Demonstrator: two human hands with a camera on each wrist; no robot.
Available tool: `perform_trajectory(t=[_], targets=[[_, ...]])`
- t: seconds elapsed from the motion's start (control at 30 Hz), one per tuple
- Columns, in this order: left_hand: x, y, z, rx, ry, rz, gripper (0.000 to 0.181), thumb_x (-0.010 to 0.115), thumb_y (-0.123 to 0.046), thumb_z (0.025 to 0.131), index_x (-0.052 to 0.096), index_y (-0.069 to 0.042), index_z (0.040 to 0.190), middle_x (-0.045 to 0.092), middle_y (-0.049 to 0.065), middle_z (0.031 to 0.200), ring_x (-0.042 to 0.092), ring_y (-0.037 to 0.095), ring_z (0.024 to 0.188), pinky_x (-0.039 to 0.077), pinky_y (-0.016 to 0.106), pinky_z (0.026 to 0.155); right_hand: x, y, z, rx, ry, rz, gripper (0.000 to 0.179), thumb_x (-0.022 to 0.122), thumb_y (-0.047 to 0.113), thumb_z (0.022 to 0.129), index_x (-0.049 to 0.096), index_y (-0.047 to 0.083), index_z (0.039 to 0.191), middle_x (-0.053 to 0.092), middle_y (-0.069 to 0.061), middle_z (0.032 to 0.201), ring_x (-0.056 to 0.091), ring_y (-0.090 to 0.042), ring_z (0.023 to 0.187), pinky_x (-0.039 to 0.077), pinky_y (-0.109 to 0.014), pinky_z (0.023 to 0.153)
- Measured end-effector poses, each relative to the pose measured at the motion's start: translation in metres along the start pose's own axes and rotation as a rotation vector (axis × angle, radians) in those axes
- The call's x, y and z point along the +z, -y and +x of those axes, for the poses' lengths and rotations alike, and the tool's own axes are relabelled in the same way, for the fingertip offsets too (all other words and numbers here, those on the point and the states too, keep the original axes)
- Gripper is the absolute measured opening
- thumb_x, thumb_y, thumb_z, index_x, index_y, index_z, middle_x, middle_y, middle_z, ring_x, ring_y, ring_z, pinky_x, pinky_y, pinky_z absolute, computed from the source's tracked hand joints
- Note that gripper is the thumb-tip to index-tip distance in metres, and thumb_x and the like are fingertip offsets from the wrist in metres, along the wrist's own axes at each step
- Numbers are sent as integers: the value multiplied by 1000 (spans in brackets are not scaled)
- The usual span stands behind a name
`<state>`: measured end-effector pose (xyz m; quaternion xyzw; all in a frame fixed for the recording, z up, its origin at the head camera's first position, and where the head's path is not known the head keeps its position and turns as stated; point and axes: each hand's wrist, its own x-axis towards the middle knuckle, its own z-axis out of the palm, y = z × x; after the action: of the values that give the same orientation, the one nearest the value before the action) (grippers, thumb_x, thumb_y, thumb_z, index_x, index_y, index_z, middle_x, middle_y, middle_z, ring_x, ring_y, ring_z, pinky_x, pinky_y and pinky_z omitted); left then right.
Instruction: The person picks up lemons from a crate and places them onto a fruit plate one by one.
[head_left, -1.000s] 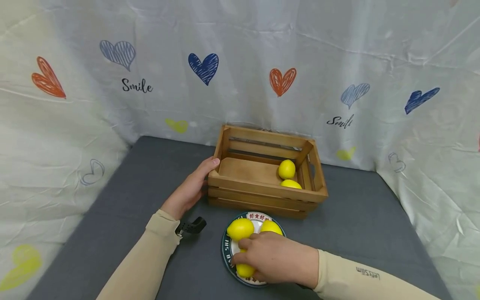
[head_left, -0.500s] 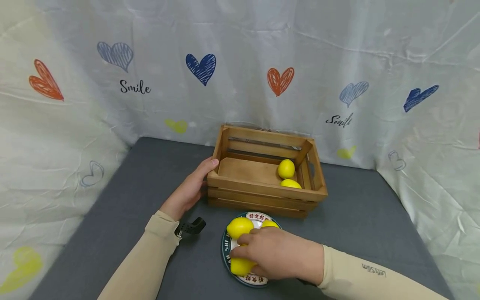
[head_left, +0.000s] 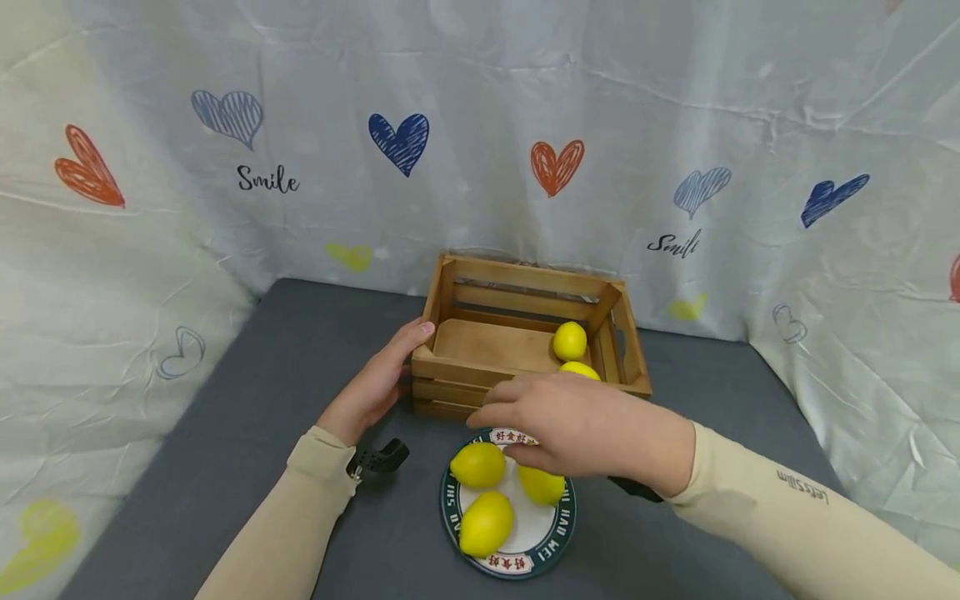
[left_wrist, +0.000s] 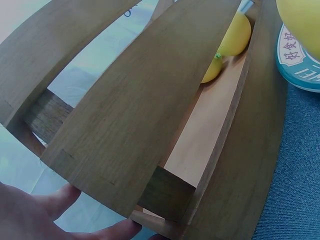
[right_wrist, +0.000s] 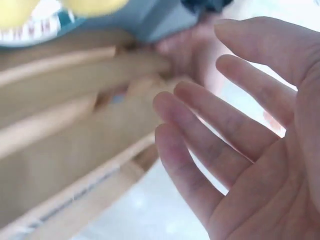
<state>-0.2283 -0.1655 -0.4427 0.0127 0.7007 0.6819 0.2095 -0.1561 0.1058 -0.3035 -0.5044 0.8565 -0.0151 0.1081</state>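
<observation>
My left hand (head_left: pixel 375 379) rests against the left end of a slatted wooden crate (head_left: pixel 480 372), its thumb up at the rim; the left wrist view has its fingertips at the corner of the slats. Inside the crate, toward the right, sit two lemons, one upright lemon (head_left: pixel 570 341) and one partly hidden lemon (head_left: pixel 580 369). Above the plate's far side and the crate's front, my right hand (head_left: pixel 592 425) holds nothing, fingers spread and gently bent. On the round plate (head_left: pixel 551 546) lie three lemons: back-left lemon (head_left: pixel 478 464), front lemon (head_left: pixel 486 524) and right lemon (head_left: pixel 542 486), partly covered by the hand.
A dark grey cloth (head_left: pixel 315 333) covers the table. White curtain (head_left: pixel 480 83) printed with hearts hangs close behind the crate and along both sides. A black strap (head_left: pixel 382 456) juts from my left wrist over the table.
My right hand has let go of the front lemon, which now lies turned on the plate, and has moved up and away toward the crate. The left hand stays at the crate.
</observation>
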Motion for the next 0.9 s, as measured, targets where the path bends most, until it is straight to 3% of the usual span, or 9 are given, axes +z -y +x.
perform_trajectory(t=[0.17,0.37,0.6,0.9], targets=[[-3,5,-3,1,7,3,88,44,-72,106,5,-35,175,-1,8,184,13,52,164,16,78,127,-21,-24,11,63,-26,10,42,74,29,105,68,22,146,71,3,139,73,-15,116,62,-37,97],[-4,5,-5,-1,2,23,88,44,-73,105,6,-36,175,-2,7,184,12,54,164,13,82,125,-28,-67,25,224,19,42,44,75,27,103,68,23,146,68,0,147,70,-22,125,59,-46,106],[-4,2,-4,-9,-7,22,89,45,-74,104,7,-37,175,-1,7,184,11,53,164,10,85,123,-21,-110,40,364,123,57,50,73,23,105,63,16,153,65,-8,154,65,-30,136,56,-52,111],[-2,1,-2,-4,-6,14,89,47,-74,103,8,-37,175,1,6,184,9,52,165,10,85,123,1,-146,53,506,293,41,48,67,26,106,64,16,153,66,-10,151,63,-33,140,50,-55,118]])
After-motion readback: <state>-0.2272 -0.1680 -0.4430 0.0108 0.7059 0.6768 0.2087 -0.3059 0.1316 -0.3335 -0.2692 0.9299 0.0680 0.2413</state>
